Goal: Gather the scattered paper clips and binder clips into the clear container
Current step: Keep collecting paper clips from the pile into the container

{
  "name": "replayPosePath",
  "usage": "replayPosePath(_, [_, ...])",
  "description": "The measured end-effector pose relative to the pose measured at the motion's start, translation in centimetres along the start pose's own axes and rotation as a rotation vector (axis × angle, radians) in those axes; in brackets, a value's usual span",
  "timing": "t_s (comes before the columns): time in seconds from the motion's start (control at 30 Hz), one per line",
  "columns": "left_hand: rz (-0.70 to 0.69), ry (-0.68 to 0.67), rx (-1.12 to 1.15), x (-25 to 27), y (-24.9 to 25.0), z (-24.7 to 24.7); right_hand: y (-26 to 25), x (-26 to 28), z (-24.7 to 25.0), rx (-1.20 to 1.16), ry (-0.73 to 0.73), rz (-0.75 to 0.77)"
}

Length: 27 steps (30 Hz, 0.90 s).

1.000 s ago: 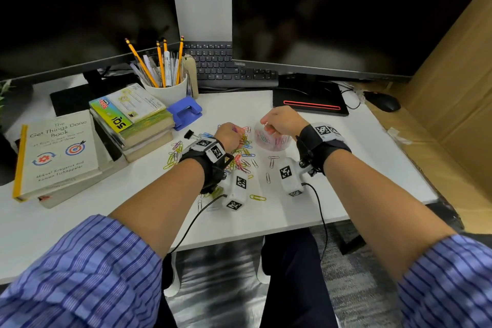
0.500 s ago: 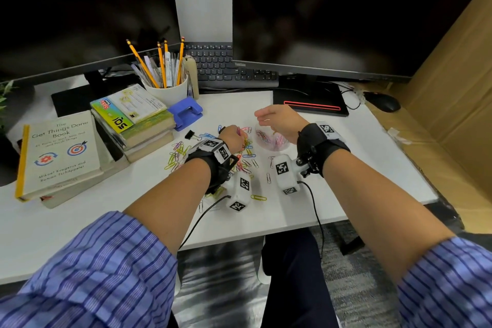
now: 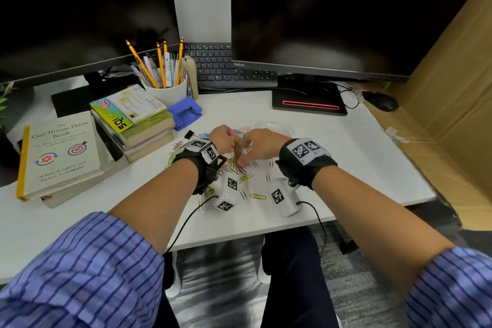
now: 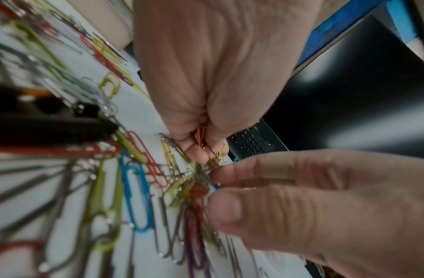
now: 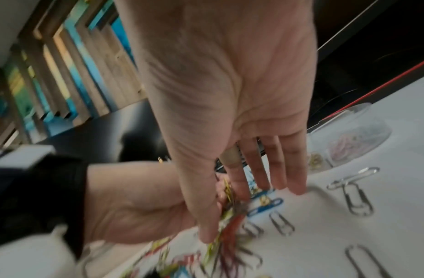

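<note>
Two hands meet at mid-frame in the head view over the paper clips (image 3: 234, 165) strewn on the tabletop (image 3: 346, 157); the clear container (image 3: 274, 126) sits just behind them. Left wrist view: the left hand (image 4: 213, 75), curled, grips several clips. Right wrist view: the right hand (image 5: 229, 112), fingers straight, reaches into the pile, container at right.

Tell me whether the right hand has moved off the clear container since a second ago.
Yes. The right hand has swung left off the clear container, away from the red-striped monitor base, onto the clip pile.
</note>
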<state>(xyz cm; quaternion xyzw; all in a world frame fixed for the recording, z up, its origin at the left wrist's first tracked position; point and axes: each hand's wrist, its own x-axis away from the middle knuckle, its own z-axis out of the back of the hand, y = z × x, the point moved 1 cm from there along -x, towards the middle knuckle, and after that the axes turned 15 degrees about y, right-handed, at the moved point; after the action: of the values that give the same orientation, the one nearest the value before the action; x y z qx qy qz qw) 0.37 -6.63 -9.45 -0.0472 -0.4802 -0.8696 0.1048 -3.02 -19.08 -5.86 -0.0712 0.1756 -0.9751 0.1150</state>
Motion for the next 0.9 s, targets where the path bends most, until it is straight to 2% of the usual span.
replayPosePath(0.27, [-0.036, -0.009, -0.059, -0.9, -1.2, 0.5, -1.2, -0.1, -1.5, 0.037, 0.094, 0.148])
replayPosePath(0.37, [-0.024, 0.0, -0.088, -0.9, -0.9, 0.4, -0.7, -0.4, -1.8, 0.059, 0.113, 0.148])
replayPosePath(0.5, [0.0, -0.009, -0.102, -0.8, 0.3, 0.4, 0.5, -0.6, -1.7, -0.009, 0.16, 0.07])
replayPosePath(0.67, [-0.001, -0.028, -0.009, -1.0, 2.9, 0.0, 3.2, -0.5, 1.5, -0.251, 0.236, -0.103])
replayPosePath(0.73, [0.027, -0.045, 0.039, -0.6, 4.3, -0.4, 4.6, -0.7, 2.8, -0.236, 0.283, -0.137])
replayPosePath(0.9, [-0.038, -0.069, 0.055, -0.3, 5.9, -2.3, 6.9, -1.0, 4.2, -0.164, 0.31, -0.234])
